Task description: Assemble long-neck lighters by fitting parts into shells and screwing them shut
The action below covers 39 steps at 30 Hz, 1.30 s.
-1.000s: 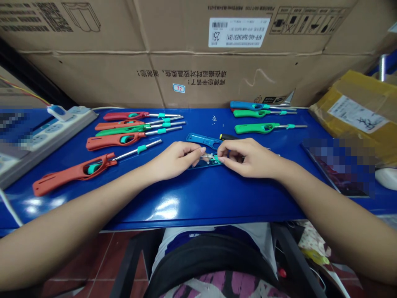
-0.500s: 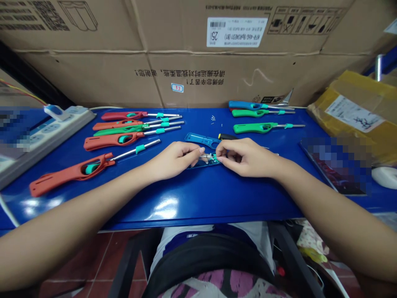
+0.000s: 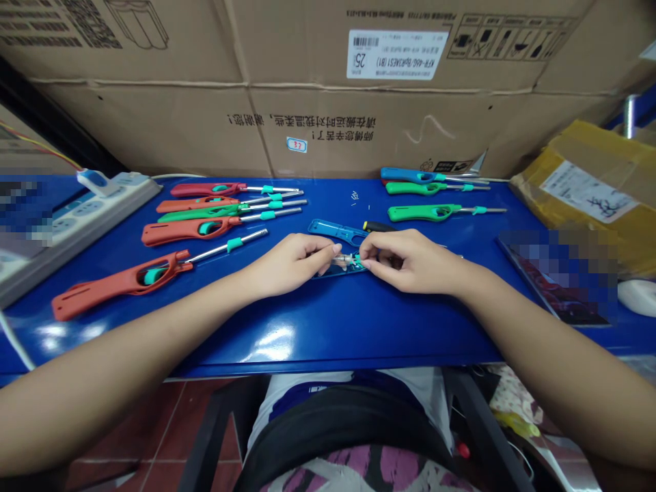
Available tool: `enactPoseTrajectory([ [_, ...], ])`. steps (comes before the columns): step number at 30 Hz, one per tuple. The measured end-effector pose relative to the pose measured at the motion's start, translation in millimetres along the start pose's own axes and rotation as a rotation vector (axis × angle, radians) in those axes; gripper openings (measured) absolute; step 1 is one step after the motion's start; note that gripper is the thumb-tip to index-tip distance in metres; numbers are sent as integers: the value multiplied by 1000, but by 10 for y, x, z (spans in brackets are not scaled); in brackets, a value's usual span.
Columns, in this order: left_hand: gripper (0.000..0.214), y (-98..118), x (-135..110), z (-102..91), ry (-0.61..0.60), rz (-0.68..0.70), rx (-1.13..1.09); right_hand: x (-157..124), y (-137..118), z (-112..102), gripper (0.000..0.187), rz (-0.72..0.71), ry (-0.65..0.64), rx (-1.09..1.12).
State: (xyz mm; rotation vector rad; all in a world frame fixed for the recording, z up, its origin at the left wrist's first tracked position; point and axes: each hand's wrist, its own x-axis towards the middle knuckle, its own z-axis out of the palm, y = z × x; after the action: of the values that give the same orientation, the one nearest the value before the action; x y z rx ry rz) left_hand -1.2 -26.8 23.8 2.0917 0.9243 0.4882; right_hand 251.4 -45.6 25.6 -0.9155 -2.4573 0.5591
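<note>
My left hand (image 3: 297, 265) is closed, thumb and forefinger pinching a small clear-and-metal lighter part (image 3: 342, 260), perhaps the fuel tank with its valve. Against that part's right end is a small teal plastic piece (image 3: 357, 260), pinched by the fingertips of my right hand (image 3: 410, 261). Both are over the lower half of a blue lighter shell (image 3: 335, 273), partly covered by my fingers. Just behind lies the other blue shell half (image 3: 335, 230), open side up. A black screwdriver with a yellow end (image 3: 378, 226) rests behind my right hand, which hides part of it.
Several long-necked lighters, such as a red one (image 3: 102, 294), lie to the left, and more, including a green one (image 3: 420, 213), at the back right. A power strip (image 3: 87, 222) borders the left; a taped carton (image 3: 589, 178) and a dark flat screen (image 3: 558, 277) are right.
The whole view has shifted slightly. Both hands keep the same pinch on the small parts, with only slight finger movement.
</note>
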Motion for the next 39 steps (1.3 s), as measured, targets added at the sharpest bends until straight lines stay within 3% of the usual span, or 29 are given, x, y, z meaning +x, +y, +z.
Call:
enactPoseTrajectory([
  [39,47,-18,3,-3,0,7,13,4,-5,8,6,-17,-20,-15],
])
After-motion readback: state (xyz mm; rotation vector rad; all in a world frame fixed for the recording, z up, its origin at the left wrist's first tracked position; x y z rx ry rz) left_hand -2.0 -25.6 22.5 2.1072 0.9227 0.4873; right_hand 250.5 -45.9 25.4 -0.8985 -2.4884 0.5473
